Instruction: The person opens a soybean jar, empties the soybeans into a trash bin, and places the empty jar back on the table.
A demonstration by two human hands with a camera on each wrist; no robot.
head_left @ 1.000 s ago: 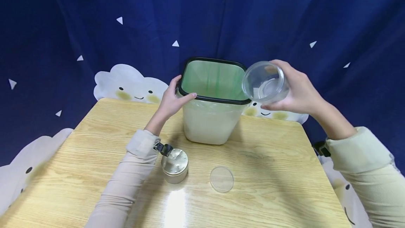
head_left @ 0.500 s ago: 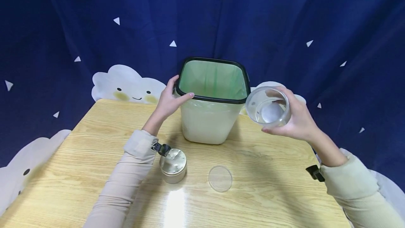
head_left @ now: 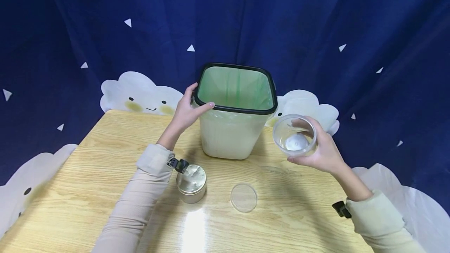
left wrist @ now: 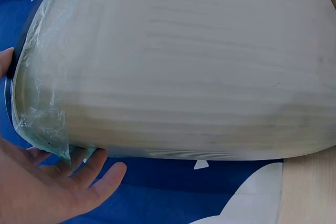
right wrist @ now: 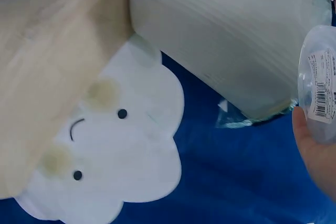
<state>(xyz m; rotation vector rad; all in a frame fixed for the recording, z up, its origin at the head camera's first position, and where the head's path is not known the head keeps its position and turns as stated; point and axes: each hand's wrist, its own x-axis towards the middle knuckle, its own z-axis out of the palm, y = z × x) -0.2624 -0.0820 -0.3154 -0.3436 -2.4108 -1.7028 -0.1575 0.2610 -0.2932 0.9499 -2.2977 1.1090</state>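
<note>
In the head view, a white bin [head_left: 228, 136] with a black rim and a green liner is seen standing upright at the far middle of the wooden table [head_left: 88, 175]. Its left upper edge is gripped by the left hand [head_left: 188, 110], the thumb laid along the rim and the fingers curled behind it. A clear plastic container [head_left: 294, 136] is held by the right hand [head_left: 321, 151] just to the right of the bin, above the table, with its mouth tilted towards the camera; the fingers are wrapped round its wall. On the near part of the table a round metal tin [head_left: 191, 182] is set just beside the left sleeve, and a clear round lid [head_left: 243, 197] lies flat to its right, apart from it.

In the left wrist view, the bin's pale wall [left wrist: 184, 66] fills the frame, and the liner's plastic edge is touched by the left hand's fingers [left wrist: 89, 174] at the rim.

In the right wrist view, the container's barcode label [right wrist: 321, 95] is seen at the right edge, close to the bin's side [right wrist: 226, 30], with the palm beneath it.
</note>
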